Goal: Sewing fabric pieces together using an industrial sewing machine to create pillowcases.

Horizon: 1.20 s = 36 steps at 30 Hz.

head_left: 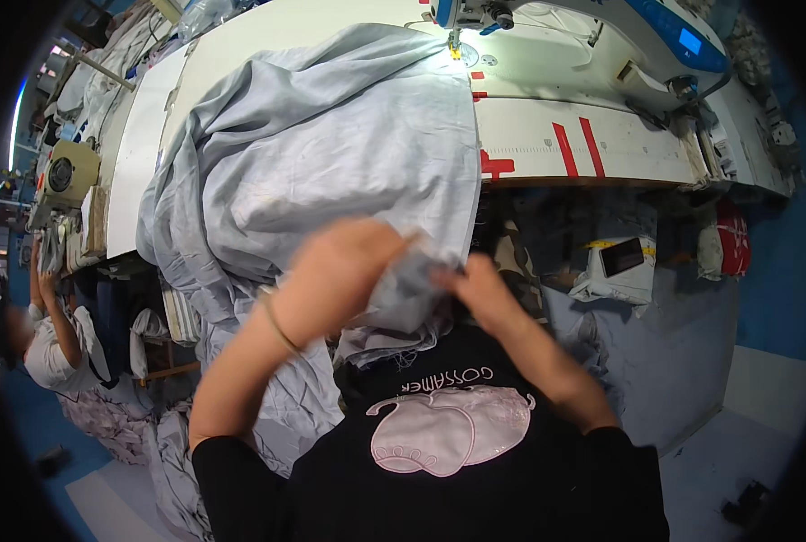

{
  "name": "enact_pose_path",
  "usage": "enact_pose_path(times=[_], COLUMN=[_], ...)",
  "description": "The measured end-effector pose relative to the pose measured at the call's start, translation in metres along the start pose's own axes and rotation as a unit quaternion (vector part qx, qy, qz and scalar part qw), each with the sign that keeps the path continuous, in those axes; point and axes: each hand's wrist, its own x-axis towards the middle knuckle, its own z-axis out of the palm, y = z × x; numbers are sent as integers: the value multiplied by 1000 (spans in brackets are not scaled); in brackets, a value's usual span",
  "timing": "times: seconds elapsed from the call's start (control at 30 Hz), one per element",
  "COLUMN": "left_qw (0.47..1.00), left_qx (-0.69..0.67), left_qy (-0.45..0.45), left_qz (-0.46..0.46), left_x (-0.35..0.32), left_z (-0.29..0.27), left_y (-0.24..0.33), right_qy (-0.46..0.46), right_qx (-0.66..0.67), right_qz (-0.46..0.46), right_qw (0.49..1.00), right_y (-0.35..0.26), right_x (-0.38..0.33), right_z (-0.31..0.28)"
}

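A large pale grey cloth is spread over the sewing table and hangs off its front edge toward my lap. Its far right corner lies beneath the needle area of a white and blue sewing machine. My left hand, smeared by motion, is closed on a bunched part of the cloth near the table's front. Close by on the right, my right hand pinches the cloth near its right edge. Blur hides the exact finger positions. Folds of the same cloth gather below my hands.
Red tape strips mark the white tabletop right of the cloth. Beyond its front edge, a phone rests on a white package. At far left, another person works beside a second machine.
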Motion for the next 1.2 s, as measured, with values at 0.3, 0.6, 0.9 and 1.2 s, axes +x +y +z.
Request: enact_pose_path(times=[0.3,0.6,0.9,1.2], left_qw=[964,974,972,933], left_qx=[-114,-120,-149,-306], left_qy=[-230,-186,-179,29], left_qz=[66,42,41,-187], left_x=[-2,-6,2,-3], left_z=[86,83,65,11], left_y=[67,82,88,-6], right_qy=[-131,-399,33,56], right_qx=[-405,-29,-530,-434], right_qz=[-113,-480,-519,-489], right_qw=[898,781,670,755], right_y=[-65,-160,-75,-66], right_x=[-111,-152,-51,-54], right_z=[-16,3,-25,-34])
